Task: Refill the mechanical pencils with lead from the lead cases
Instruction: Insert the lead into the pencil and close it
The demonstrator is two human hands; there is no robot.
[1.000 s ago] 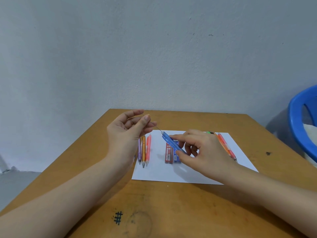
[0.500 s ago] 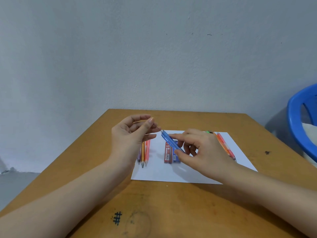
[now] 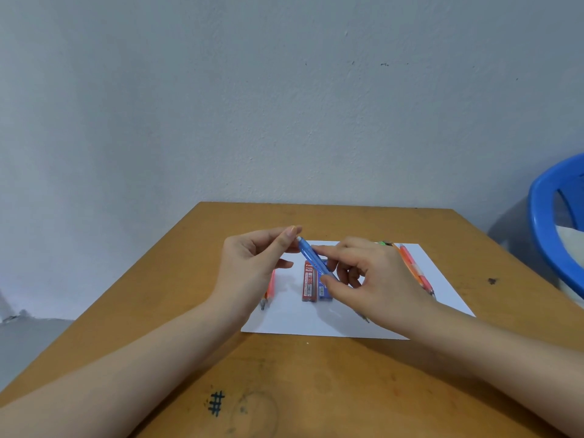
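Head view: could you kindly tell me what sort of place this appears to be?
Probably a plain room at home or in a school, used as a makeshift desk: a worn, ink-marked wooden table stands against a bare grey wall, with a blue plastic chair or tub beside it.

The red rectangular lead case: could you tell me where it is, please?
Head view, centre: the red lead case lies on the white paper sheet, beside the blue lead case on its right.

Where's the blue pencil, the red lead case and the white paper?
blue pencil [image 3: 307, 251]: head view, upper barrel.
red lead case [image 3: 309, 281]: head view, label middle.
white paper [image 3: 300, 317]: head view, bare near edge.
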